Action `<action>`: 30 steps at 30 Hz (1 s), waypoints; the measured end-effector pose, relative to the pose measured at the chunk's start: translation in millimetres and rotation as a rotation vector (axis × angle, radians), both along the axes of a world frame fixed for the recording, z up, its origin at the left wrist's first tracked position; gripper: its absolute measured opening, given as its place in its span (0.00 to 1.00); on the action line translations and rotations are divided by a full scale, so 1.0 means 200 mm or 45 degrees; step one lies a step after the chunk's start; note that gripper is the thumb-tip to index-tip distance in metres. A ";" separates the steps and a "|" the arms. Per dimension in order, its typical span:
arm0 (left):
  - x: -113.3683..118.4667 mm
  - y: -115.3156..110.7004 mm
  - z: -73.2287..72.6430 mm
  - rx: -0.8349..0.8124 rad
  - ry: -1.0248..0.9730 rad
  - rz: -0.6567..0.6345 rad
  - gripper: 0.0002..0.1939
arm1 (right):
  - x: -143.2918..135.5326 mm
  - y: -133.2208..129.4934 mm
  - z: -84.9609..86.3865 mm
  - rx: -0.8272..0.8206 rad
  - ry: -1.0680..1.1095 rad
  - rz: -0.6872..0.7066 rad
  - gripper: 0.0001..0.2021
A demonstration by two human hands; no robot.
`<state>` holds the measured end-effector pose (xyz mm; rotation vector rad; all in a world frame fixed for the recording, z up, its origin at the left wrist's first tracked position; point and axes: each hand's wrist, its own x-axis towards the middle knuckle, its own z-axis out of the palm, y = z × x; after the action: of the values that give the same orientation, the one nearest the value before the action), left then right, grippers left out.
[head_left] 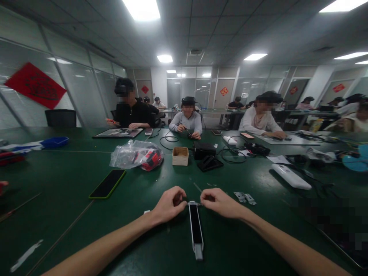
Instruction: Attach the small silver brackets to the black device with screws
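A long, narrow device (196, 226), white-framed with a black strip along its middle, lies on the green table with its far end between my two hands. My left hand (171, 204) is closed in a pinch at the left of that far end. From the other side, my right hand (220, 203) pinches at the right of it. Something thin and metallic shows at the fingertips of both hands, too small to name. Small silvery metal pieces (244, 197) lie to the right of my right hand.
A green-edged phone (108, 184) lies left. Beyond my hands are a plastic bag (126, 154) with a red-and-black item, an open small box (180, 156) and a black box (204, 150). A white device (291, 176) and cables sit right. Several people work across the table.
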<state>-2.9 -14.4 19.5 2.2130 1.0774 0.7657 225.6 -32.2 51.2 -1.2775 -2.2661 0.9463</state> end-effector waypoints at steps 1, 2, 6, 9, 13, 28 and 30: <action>0.01 -0.01 0.01 0.032 -0.026 -0.019 0.07 | -0.02 -0.01 -0.01 -0.024 0.060 -0.006 0.09; 0.01 -0.03 0.02 0.059 -0.041 -0.050 0.08 | -0.04 -0.01 -0.02 -0.047 0.114 -0.003 0.10; 0.03 -0.09 0.06 0.111 0.005 -0.185 0.08 | -0.08 -0.03 -0.06 -0.136 0.230 0.044 0.12; 0.04 -0.10 0.05 0.139 0.035 -0.253 0.08 | -0.10 -0.05 -0.05 -0.170 0.239 0.074 0.12; 0.03 -0.09 0.03 0.215 0.088 -0.272 0.08 | -0.12 -0.08 -0.01 -0.167 0.208 0.048 0.12; 0.01 -0.02 0.05 0.299 0.257 -0.130 0.06 | -0.08 -0.03 -0.07 0.195 0.148 -0.146 0.10; -0.01 0.00 0.05 0.265 0.300 -0.109 0.06 | -0.05 -0.01 -0.10 0.267 0.141 -0.251 0.10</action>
<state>-5.2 -13.5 30.0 2.5600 1.0437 0.6145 215.4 -33.8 31.2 -1.2938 -2.0494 0.6735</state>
